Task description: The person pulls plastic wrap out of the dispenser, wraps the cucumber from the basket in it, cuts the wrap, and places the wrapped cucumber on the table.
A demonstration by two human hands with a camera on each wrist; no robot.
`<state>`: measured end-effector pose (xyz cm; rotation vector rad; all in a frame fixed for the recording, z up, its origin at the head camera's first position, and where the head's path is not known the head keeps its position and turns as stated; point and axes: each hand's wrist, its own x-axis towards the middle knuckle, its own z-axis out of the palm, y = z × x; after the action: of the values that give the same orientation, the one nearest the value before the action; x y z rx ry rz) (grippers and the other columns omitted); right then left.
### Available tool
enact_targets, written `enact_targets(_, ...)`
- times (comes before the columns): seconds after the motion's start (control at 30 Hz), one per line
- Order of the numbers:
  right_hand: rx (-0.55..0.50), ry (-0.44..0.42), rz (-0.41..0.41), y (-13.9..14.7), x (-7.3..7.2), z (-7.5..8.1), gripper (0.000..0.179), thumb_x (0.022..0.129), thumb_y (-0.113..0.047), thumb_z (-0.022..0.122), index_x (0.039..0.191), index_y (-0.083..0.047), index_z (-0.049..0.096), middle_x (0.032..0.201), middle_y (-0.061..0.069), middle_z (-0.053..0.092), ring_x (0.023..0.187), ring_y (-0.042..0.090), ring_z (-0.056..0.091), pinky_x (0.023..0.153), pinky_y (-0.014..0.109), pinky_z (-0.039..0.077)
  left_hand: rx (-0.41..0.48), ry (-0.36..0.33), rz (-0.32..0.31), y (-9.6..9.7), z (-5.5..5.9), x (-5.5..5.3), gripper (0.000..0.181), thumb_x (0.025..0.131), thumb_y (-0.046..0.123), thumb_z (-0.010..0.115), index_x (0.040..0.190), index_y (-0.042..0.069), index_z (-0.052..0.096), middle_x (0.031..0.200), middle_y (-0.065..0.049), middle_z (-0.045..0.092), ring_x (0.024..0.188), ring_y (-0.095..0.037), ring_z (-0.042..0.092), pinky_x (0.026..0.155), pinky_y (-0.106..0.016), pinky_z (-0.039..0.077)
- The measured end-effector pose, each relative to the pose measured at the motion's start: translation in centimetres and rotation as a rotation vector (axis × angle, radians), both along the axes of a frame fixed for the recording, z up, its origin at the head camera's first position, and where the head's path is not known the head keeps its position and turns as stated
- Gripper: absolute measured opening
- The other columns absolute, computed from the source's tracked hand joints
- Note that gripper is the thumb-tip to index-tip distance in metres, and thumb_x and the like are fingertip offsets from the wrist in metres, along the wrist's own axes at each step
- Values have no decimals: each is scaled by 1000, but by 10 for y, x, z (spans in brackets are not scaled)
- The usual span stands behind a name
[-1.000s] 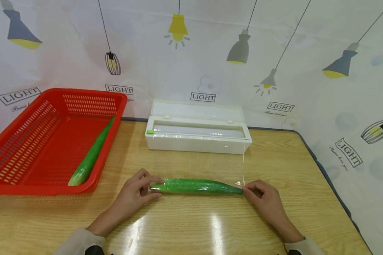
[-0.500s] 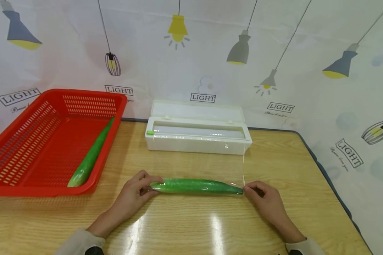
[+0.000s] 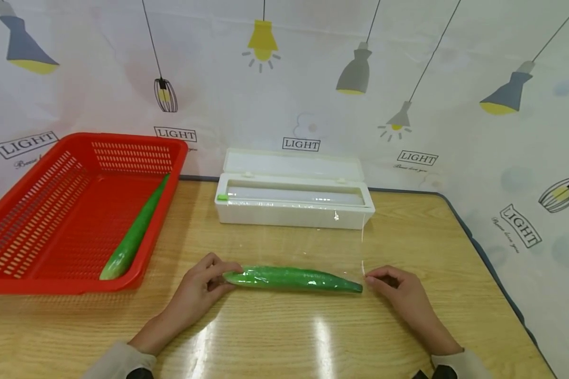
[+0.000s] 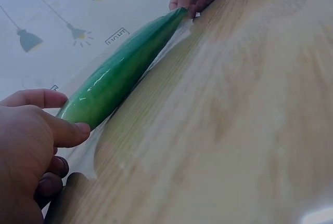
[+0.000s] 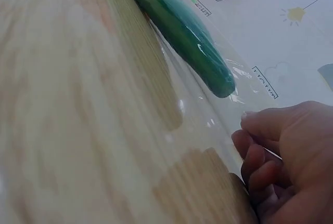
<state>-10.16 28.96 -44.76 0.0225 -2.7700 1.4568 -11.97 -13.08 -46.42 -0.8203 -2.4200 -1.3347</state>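
A long green cucumber [image 3: 294, 278] lies crosswise in front of me, with clear cling film [image 3: 284, 243] about it that runs back to the white dispenser [image 3: 294, 215]. My left hand [image 3: 200, 281] holds the cucumber's paler end between thumb and fingers, as the left wrist view also shows on the cucumber [image 4: 117, 73]. Just beyond the dark, narrow tip, my right hand [image 3: 403, 295] pinches the side edge of the film. In the right wrist view, the film [image 5: 208, 122] spreads from beside the cucumber to my right fingertips [image 5: 250, 122].
At the left stands a red plastic basket [image 3: 76, 226] with a second cucumber [image 3: 134, 237] along its right wall. The dispenser's lid [image 3: 294, 164] is raised, and a green slider [image 3: 223, 197] sits at its left end. A patterned wall sheet closes off the back.
My right hand has moved slightly to the right, away from the cucumber's tip, along with the film's edge. The left thumb has drawn in under the cucumber's pale end.
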Motion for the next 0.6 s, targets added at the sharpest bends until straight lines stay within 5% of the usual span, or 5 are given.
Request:
enact_targets(0.13,2,21,-32,-2,2,6,23,88,-30,70,101,-10,72,97,2,68,84,11,58,71,22,47,-8,-6,6,1,0,0,47,71,-5,80,107,23,70,83,4,48,64,-5,45,52,-22,42)
enact_targets(0.23,41,118,-9,-7,7,13,16,89,-24,70,100,-13,72,94,-2,67,81,9,58,66,22,47,-6,-19,3,1,0,1,45,73,-3,79,108,23,69,82,4,48,65,-5,48,53,-22,43)
enact_targets(0.43,167,456,221,-17,12,22,24,81,-3,75,97,-19,71,91,-7,65,72,7,51,55,19,43,-4,-18,-9,2,2,1,43,75,-1,78,111,20,68,81,6,46,69,-4,55,55,-22,46)
enact_targets(0.6,169,587,353,-21,8,19,39,68,1,82,100,-17,71,102,-2,66,83,11,53,62,19,43,-13,-10,-6,2,1,1,44,75,-1,78,112,21,67,81,6,46,68,-3,54,56,-22,46)
